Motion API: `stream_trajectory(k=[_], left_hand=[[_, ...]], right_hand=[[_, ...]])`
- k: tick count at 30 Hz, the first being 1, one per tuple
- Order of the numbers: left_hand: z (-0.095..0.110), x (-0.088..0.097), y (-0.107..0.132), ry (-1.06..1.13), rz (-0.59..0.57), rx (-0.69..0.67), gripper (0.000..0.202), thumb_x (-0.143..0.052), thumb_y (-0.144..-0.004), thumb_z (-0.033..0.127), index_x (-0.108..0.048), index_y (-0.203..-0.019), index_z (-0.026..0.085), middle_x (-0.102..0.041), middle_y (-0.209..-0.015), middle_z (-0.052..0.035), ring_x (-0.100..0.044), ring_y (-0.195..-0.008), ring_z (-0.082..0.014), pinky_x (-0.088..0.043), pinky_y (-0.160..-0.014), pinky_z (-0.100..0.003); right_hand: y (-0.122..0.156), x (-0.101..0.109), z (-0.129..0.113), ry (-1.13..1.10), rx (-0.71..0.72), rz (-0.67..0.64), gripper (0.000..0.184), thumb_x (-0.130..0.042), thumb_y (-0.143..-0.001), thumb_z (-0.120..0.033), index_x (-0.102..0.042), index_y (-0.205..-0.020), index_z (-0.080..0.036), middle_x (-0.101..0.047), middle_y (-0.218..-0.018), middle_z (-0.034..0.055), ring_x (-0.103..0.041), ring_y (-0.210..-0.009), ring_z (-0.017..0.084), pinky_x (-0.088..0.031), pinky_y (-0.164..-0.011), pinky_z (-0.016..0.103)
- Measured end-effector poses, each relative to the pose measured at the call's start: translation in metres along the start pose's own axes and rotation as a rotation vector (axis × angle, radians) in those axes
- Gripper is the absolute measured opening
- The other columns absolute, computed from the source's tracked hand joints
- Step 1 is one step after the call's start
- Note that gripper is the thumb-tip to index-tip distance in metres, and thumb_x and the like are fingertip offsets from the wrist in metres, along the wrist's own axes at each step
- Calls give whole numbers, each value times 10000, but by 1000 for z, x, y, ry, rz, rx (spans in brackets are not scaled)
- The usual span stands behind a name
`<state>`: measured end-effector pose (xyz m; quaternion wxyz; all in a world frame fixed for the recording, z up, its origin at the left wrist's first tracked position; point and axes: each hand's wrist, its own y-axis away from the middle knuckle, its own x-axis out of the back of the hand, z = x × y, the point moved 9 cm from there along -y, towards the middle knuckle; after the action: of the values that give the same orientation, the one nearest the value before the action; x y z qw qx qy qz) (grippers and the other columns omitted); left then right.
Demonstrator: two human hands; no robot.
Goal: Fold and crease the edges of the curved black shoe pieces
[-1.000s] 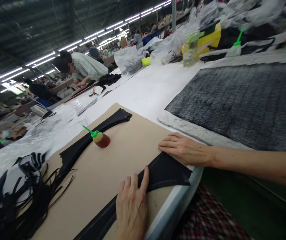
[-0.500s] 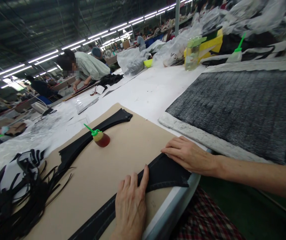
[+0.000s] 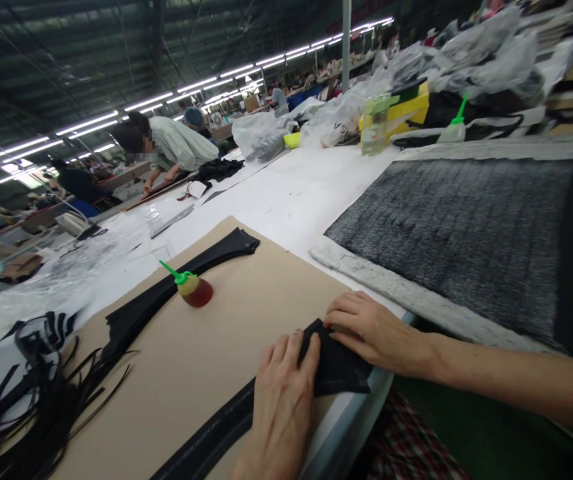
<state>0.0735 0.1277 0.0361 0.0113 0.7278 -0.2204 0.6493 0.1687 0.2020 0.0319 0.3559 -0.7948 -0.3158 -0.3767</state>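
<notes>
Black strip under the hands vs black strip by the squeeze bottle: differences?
The near strip is pressed flat by the left hand and right hand; the far strip lies untouched. The near strip runs along the cardboard's front edge; the far strip along its back-left side, beside the squeeze bottle. The near strip shows a pale edge line; the far strip shows none. Both are black, long, flat on the cardboard.

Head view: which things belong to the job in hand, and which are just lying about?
In hand: left hand, right hand, both pressing the black piece on the board.
Lying about: bottle, black strips, grey mat, jar.
</notes>
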Motion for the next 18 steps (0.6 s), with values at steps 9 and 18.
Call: stream_trajectory(k=[9, 18], left_hand=[[4, -18, -6, -72, -81, 3, 556, -486, -833, 30, -504, -1348, 241, -583, -1282, -76, -546, -1084, -241, -483, -894, -385], [11, -24, -7, -38, -65, -34, 543, -448, -818, -12, -507, -1333, 148, -582, -1322, -71, -557, -1114, -234, -482, -927, -373]], right_hand=[[12, -1, -5, 65, 81, 24, 253, -466, -941, -166, -664, -1098, -178, -599, -994, 76, -495, -957, 203, -370, -903, 394], [14, -2, -5, 60, 93, 34, 268, -431, -954, -171, -660, -1092, -170, -604, -994, 80, -493, -949, 207, -370, -896, 400]])
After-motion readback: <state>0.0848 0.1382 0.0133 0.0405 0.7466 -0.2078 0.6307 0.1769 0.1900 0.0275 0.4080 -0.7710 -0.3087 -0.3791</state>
